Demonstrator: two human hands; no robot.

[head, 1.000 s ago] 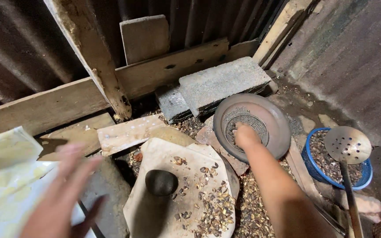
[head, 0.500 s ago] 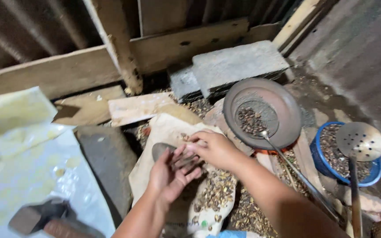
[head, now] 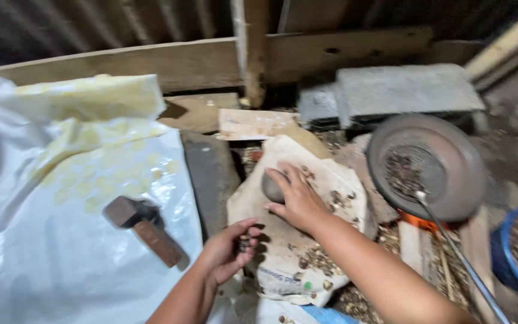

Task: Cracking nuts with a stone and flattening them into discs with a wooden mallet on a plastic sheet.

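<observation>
Near the middle of the spread sack [head: 283, 252], the right hand [head: 295, 198] rests with fingers curled on a dark round stone [head: 271, 187]. Just off the sack's left edge, the left hand [head: 226, 255] pinches small nuts [head: 244, 242] between closed fingertips, with a hammer [head: 145, 228] lying on the white sheet [head: 49, 258] nearby.

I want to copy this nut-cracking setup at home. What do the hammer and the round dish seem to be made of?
Hammer: head looks like dull, dark metal, handle like reddish-brown wood, though blurred. Round dish: probably metal, matte grey-brown, with a thin, evenly curved rim; fired clay is possible.
</observation>
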